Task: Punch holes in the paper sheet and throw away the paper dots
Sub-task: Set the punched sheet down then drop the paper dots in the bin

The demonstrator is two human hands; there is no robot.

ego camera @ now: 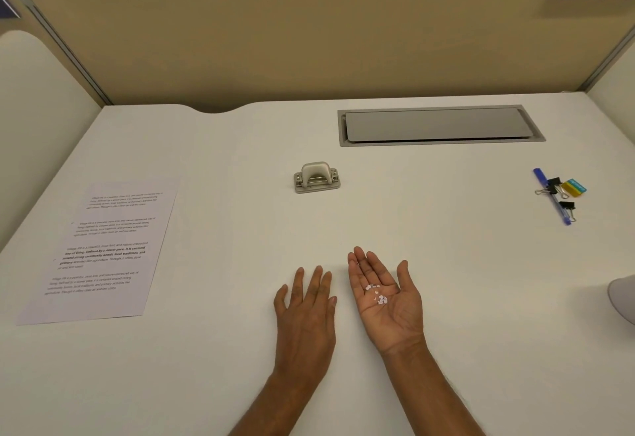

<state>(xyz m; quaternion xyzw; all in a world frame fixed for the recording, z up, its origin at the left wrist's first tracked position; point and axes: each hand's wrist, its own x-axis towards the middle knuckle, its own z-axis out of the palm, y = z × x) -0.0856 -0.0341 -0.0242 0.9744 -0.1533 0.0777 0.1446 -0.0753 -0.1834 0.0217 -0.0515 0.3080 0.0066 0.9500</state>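
My right hand (386, 301) lies palm up on the white desk with its fingers spread, and several small white paper dots (377, 294) rest in the hollow of the palm. My left hand (305, 308) lies flat, palm down, just to its left and holds nothing. A grey metal hole punch (316, 177) stands on the desk beyond both hands, apart from them. The printed paper sheet (99, 253) lies flat at the left side of the desk, out of reach of either hand's fingers.
A blue pen (551, 196), black binder clips (554, 186) and a yellow clip lie at the far right. A grey cable hatch (439, 125) is set into the desk at the back. A pale rounded object (623, 298) shows at the right edge. Partition walls enclose the desk.
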